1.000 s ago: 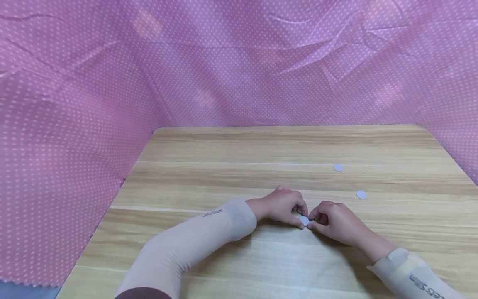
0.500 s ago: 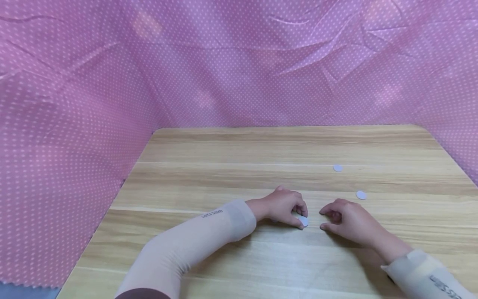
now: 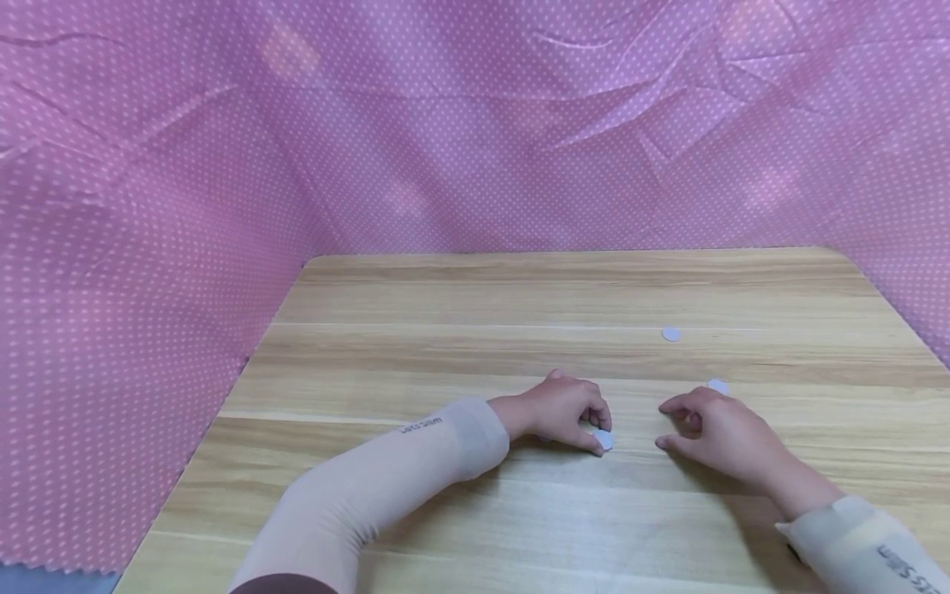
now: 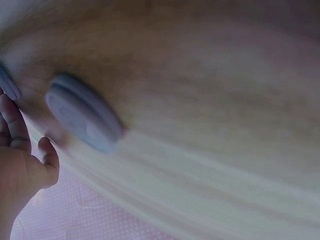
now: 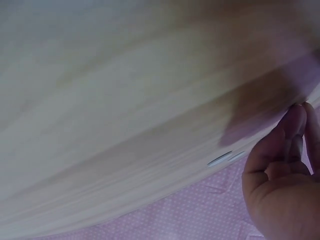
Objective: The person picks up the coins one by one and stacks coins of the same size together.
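Note:
At the middle of the table my left hand (image 3: 564, 411) holds a small white round disc (image 3: 604, 439) between thumb and fingers, low at the tabletop. The left wrist view shows its fingertips at this disc (image 4: 9, 84), cut by the left edge. Nearer that camera lies another disc shape (image 4: 82, 112), looking like two thin rounds stacked; in the head view it is mostly hidden under the left wrist. To the right, my right hand (image 3: 731, 437) hovers over the wood, thumb and index finger apart, holding nothing. Just behind its knuckles sits a white disc (image 3: 717, 385), partly covered.
Farther back on the wooden table (image 3: 445, 305) lies one more white disc (image 3: 671, 334). A pink dotted cloth (image 3: 475, 148) hangs around the table's back and sides. Pale sleeves (image 3: 401, 462) cover both forearms.
My right hand has let go of the disc at the left fingertips and moved right, now overlapping the disc behind it. The left hand has stayed in place with its disc.

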Tool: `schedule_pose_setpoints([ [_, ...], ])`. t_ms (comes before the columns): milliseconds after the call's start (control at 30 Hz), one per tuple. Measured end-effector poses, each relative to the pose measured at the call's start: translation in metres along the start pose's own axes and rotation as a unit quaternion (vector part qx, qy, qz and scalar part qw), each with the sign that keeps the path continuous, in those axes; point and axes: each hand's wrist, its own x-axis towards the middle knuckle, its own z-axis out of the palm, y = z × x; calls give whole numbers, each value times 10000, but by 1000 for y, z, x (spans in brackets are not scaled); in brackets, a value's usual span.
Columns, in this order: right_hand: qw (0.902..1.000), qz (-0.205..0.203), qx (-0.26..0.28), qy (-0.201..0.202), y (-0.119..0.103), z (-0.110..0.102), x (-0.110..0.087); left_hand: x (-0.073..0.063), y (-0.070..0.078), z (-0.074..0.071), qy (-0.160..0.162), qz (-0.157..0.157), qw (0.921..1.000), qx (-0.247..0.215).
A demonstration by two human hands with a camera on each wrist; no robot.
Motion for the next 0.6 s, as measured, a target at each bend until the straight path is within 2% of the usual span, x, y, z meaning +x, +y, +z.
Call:
schedule_pose_setpoints([
  [600,9989,300,-323,-162,11,-11,1,0,2,2,50,-9,10000,-13],
])
